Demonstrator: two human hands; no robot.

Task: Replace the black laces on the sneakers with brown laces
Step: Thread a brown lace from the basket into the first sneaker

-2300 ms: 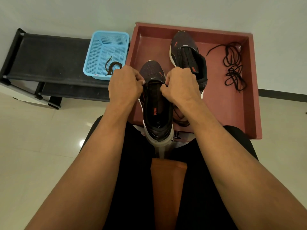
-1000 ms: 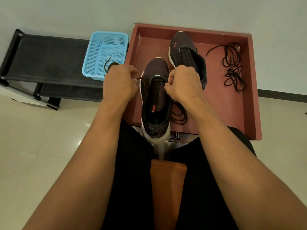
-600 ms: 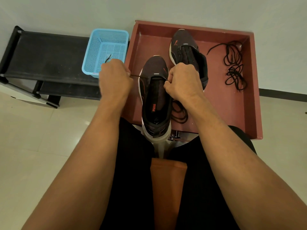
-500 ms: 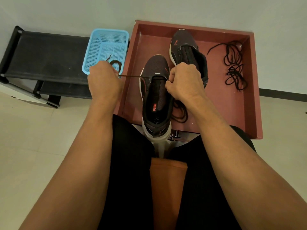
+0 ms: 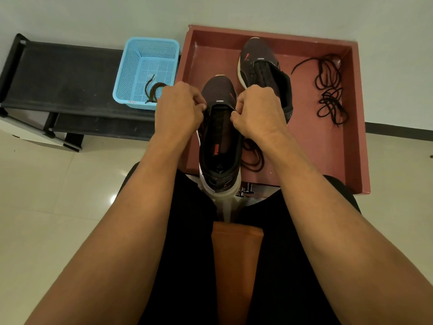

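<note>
A dark sneaker (image 5: 220, 146) stands heel toward me at the front edge of the red tray (image 5: 351, 146). My left hand (image 5: 178, 109) pinches at its left eyelet row and my right hand (image 5: 256, 111) pinches at the right row, both near the tongue's top. A thin lace (image 5: 251, 156) trails in loops from the shoe onto the tray; its colour is hard to tell. The second sneaker (image 5: 264, 71), still laced, lies behind. A loose black lace (image 5: 328, 90) is piled at the tray's right. A brown lace (image 5: 153, 90) lies in the blue basket (image 5: 145, 55).
The basket sits on a black low bench (image 5: 63, 76) to the left of the tray. A white wall rises behind both. Pale tiled floor (image 5: 46, 195) spreads on the left and right. My legs in black shorts fill the foreground.
My left hand had pulled a lace out taut to the left toward the basket; it has now come back to the sneaker's left eyelet row. My right hand stayed on the right side.
</note>
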